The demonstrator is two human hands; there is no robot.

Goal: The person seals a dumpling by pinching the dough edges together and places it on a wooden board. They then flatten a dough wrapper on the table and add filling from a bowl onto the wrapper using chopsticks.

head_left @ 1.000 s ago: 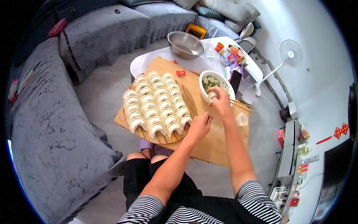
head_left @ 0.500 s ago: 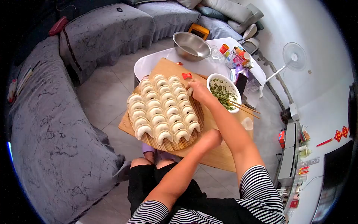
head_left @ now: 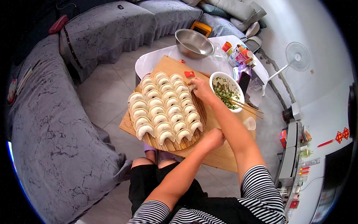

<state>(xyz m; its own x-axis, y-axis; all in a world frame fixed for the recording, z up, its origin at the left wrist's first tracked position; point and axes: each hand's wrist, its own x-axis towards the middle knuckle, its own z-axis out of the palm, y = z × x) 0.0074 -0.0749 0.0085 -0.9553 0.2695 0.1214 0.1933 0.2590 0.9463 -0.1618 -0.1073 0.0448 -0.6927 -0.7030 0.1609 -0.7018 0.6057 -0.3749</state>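
Rows of pale crescent dumplings [head_left: 160, 118] cover a round striped board [head_left: 149, 141], which lies on a wooden board [head_left: 220, 156]. My right hand [head_left: 202, 90] reaches to the round board's upper right edge, its fingers closed on a dumpling [head_left: 192, 88] beside the rows. My left hand [head_left: 213, 139] is below it, curled over the wooden board near my right forearm; its fingertips are hidden. Right of my right hand stands a white bowl [head_left: 213, 79] with green filling [head_left: 223, 89] and chopsticks [head_left: 249, 107] resting in it.
A steel basin [head_left: 194, 43] stands on the white table [head_left: 143, 64] behind. A red packet [head_left: 189, 74], a clear cup [head_left: 249, 123], a phone [head_left: 244, 81] and several packages [head_left: 238, 56] are around the bowl. A fan [head_left: 297, 56] stands at the right, a grey sofa [head_left: 63, 127] at the left.
My right hand has moved from over the bowl to the round board's edge with the dumpling. My left hand has moved right and down, away from the dumpling rows. The view has shifted slightly.
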